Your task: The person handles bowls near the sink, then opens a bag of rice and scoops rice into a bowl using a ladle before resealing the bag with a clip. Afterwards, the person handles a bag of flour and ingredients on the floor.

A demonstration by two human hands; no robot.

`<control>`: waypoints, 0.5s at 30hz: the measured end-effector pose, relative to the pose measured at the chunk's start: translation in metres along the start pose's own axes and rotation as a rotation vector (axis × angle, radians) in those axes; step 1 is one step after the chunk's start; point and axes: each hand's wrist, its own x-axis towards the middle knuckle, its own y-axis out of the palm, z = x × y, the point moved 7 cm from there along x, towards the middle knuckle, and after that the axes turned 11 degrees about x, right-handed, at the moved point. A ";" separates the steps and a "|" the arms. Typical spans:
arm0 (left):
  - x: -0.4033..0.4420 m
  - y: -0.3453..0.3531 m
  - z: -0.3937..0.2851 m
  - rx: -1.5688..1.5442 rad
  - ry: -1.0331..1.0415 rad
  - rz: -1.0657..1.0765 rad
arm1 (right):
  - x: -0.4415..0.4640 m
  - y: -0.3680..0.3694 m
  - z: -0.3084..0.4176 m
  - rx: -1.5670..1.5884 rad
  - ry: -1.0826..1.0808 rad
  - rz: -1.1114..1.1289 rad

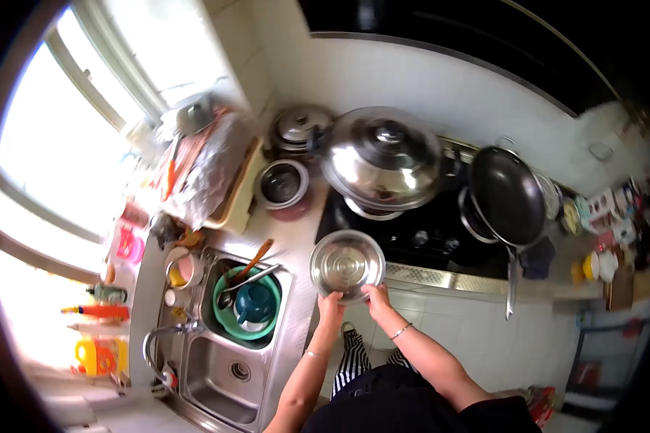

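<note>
Both of my hands hold a round stainless steel bowl (347, 264) by its near rim, in front of the counter and stove edge. My left hand (331, 306) grips the rim at the lower left, thumb over the edge. At the lower right, my right hand (376, 297) grips it the same way. Light reflects in rings inside the bowl; I cannot tell whether it holds liquid. Beyond it, a large lidded steel wok (383, 155) stands on the black gas stove (426, 252).
A dark frying pan (507, 193) sits on the right burner, handle jutting past the counter edge. Left is a double sink (227, 361) with a green basin (220, 317) of dishes and utensils. A small pot (282, 185) and a lidded pot (301, 126) stand behind.
</note>
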 end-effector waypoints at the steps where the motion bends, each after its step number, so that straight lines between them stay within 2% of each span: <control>1: -0.017 0.011 0.007 -0.015 -0.022 0.050 | -0.009 -0.019 0.003 0.035 -0.033 -0.029; 4: -0.047 0.039 0.052 -0.037 -0.055 0.209 | -0.046 -0.081 0.014 0.169 -0.047 -0.149; 6: -0.074 0.061 0.084 0.105 -0.140 0.268 | -0.055 -0.136 0.012 0.268 -0.080 -0.113; 9: -0.117 0.107 0.136 0.210 -0.254 0.303 | -0.081 -0.221 0.026 0.444 -0.138 -0.194; 11: -0.145 0.145 0.175 0.270 -0.285 0.408 | -0.099 -0.282 0.039 0.544 -0.150 -0.208; 15: -0.211 0.230 0.240 0.340 -0.335 0.570 | -0.149 -0.392 0.103 0.719 -0.290 -0.266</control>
